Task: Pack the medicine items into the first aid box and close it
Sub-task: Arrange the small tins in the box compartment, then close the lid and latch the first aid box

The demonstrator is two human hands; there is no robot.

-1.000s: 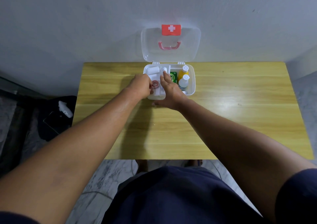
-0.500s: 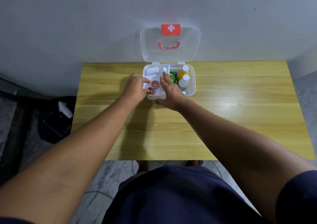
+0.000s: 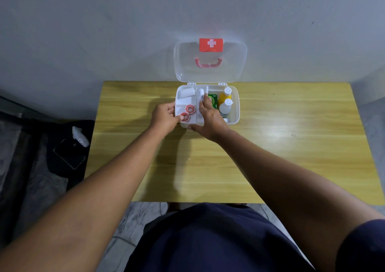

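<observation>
The white first aid box (image 3: 236,105) stands at the table's far edge, its clear lid (image 3: 229,69) upright against the wall. A white inner tray (image 3: 186,101) fills its left half, holding two red tape rolls (image 3: 189,108), a white bandage roll (image 3: 186,92) and a long white strip pack (image 3: 200,99). To the right lie a green packet (image 3: 214,101), a yellow bottle (image 3: 226,94) and a white bottle (image 3: 225,107). My left hand (image 3: 164,115) grips the tray's left edge, thumb on the nearer tape roll. My right hand (image 3: 210,120) holds the tray's right side, fingers over the strip pack.
The yellow wooden table (image 3: 291,146) meets a grey wall behind the box. On the floor at the left lies a black cloth with a dark phone (image 3: 69,155) and a small white bottle (image 3: 80,136). My dark shorts fill the bottom.
My left hand has slid left off the tray's top to its left edge, uncovering the two red tape rolls. My right hand has stayed in place.
</observation>
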